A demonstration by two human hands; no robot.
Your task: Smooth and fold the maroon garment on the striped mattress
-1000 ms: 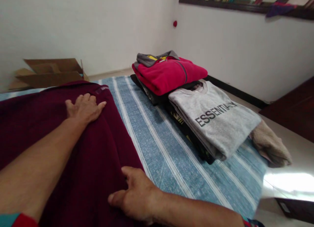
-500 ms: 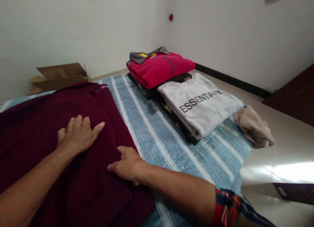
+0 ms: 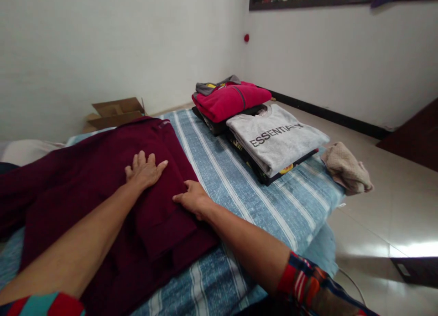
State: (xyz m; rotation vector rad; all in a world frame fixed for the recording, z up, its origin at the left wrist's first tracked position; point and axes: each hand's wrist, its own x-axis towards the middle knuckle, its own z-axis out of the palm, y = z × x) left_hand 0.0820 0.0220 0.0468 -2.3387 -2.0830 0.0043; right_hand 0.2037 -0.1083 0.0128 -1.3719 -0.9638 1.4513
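the maroon garment (image 3: 85, 179) lay spread over the left part of the striped blue sheet (image 3: 219, 183). the left hand (image 3: 145, 171) rested palm down on it, fingers splayed, gripping nothing. the right hand (image 3: 193, 198) was partly open at its right side, thumb and forefinger apart (whether it pinched any cloth, i couldn't tell). across a strip of sheet, a grey shirt (image 3: 278, 138) sat folded on darker clothes (image 3: 247, 160), a red jacket (image 3: 236, 102) just behind. a beige cloth (image 3: 345, 168) lay at the sheet's edge; a cardboard box (image 3: 116, 120) stood beyond the garment.
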